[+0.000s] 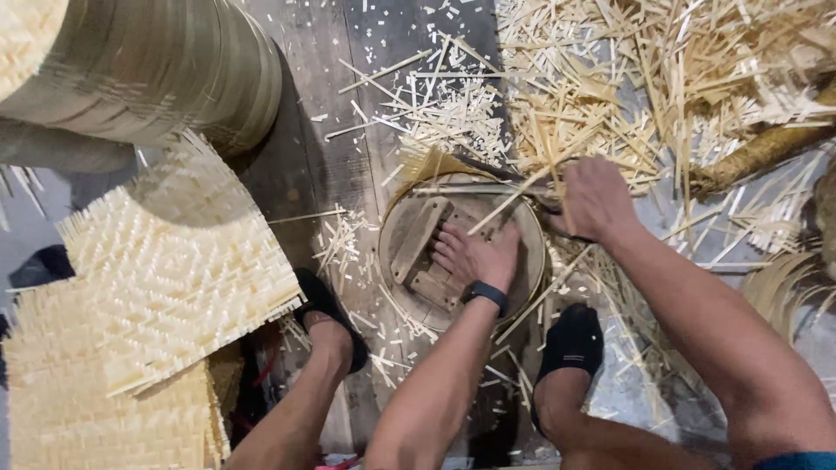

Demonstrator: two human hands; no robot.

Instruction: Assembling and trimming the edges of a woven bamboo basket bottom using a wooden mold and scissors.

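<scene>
**Bamboo strips trimmed at a round wooden form**

Bamboo is the material in both hands. The right hand [596, 198] is closed in a grip around something dark, perhaps the handle of a blade, but the view is too poor to be sure; thin bamboo strips [514, 198] cross just in front of it. The left hand [477, 257] lies flat and open, holding nothing, and presses down inside the round wooden form [531, 261], beside the wooden blocks [416, 239] fixed in it.

It seems the step in hand is trimming or fitting the strip ends at the rim of the form. The next move calls for steady pressure from the left palm and a careful cut kept away from its fingers.

Around the form, the plank floor [305, 165] is covered with offcuts [610, 78]. Woven bamboo mats [174, 270] lie to the left, a stack of finished woven pieces [148, 61] above them. Two feet in black socks [570, 341] stand near the form.
</scene>
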